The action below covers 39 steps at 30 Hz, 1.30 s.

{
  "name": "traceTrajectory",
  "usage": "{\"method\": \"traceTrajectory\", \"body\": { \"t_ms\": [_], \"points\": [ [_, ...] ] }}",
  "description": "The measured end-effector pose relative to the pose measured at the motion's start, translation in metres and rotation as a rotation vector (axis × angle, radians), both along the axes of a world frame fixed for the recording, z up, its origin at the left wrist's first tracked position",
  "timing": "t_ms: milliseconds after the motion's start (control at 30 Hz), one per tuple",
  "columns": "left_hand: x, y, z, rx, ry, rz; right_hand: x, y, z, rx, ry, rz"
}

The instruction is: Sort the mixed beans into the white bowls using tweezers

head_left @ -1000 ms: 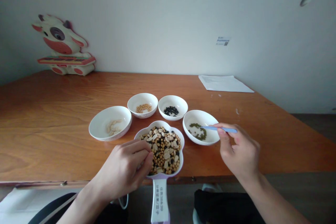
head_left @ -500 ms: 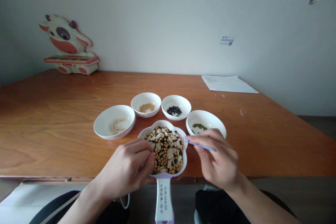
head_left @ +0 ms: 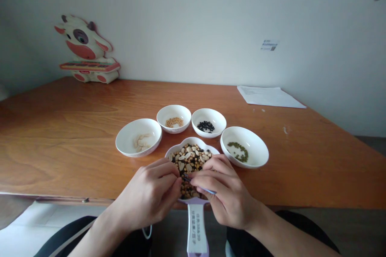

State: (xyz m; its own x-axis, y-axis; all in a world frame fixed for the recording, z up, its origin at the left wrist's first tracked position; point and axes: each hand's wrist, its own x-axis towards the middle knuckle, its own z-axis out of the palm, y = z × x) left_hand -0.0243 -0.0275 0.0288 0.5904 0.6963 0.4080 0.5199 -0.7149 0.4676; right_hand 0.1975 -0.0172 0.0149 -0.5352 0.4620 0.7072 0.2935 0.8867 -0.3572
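We find the right fingers [head_left: 211, 172] clamped on blue tweezers [head_left: 202, 188], tip in the mixed beans [head_left: 189, 160]. The left fingers [head_left: 169, 172] are together over the white flower-shaped dish [head_left: 193, 139]. Four white bowls [head_left: 244, 133] of beans and pale slivers stand just beyond, on the desk [head_left: 60, 128].

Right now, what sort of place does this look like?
Probably a plain indoor room, maybe a homely workroom: a wooden table, a white wall and a cartoon cow figure.

Glossy dish [head_left: 188, 140], probably ceramic
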Motion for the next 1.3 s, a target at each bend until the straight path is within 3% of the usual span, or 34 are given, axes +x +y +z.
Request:
{"method": "traceTrajectory", "body": {
  "t_ms": [367, 667, 900, 1133, 1300],
  "points": [
    [-0.0003, 0.0001, 0.0017, 0.018, -0.007, 0.002, 0.0050, 0.0020, 0.0012, -0.030, 0.092, -0.164],
    [0.0012, -0.0006, -0.0004, 0.016, -0.005, 0.006, 0.0055, 0.0000, 0.0052, -0.022, 0.079, -0.038],
    [0.0010, 0.0002, -0.0005, 0.012, -0.006, 0.002, 0.0068, 0.0022, 0.0037, -0.044, 0.106, -0.160],
    [-0.0006, -0.0002, 0.0005, 0.007, 0.005, 0.002, 0.0058, 0.0010, 0.0035, -0.043, 0.063, -0.057],
    [-0.0005, -0.0007, 0.0009, 0.009, -0.002, 0.009, 0.0059, -0.0004, 0.0066, -0.042, 0.134, -0.082]
  ]
}}
